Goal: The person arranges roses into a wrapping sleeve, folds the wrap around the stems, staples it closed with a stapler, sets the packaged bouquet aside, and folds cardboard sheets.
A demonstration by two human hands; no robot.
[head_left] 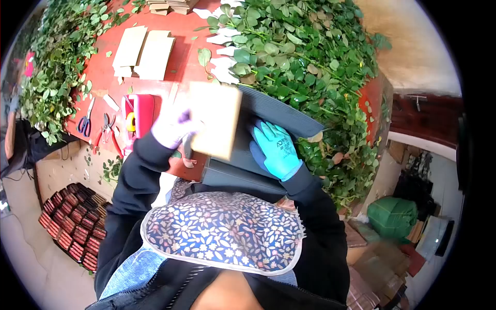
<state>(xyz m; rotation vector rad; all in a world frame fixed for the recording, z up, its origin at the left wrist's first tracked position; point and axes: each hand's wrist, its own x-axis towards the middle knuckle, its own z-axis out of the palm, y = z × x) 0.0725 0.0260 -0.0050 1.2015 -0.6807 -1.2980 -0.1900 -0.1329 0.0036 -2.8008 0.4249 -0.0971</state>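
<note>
My left hand [174,124], in a pale glove washed out by light, is closed on the left edge of a tan cardboard sheet [217,121]. The sheet is blurred and held over the left end of a dark ribbed board [279,114]. My right hand [276,150] wears a teal glove and lies flat on the dark board, fingers stretched out. Beyond the board, leafy green stems [305,62] are piled, with white wrapped ends toward the left.
Cardboard pieces [155,54] lie on the red table [181,39]. Scissors [87,121], red-handled pruners [107,129] and a pink container [142,113] are at its left. More leafy stems [62,62] lie far left. A green bundle [392,217] sits on the floor at right.
</note>
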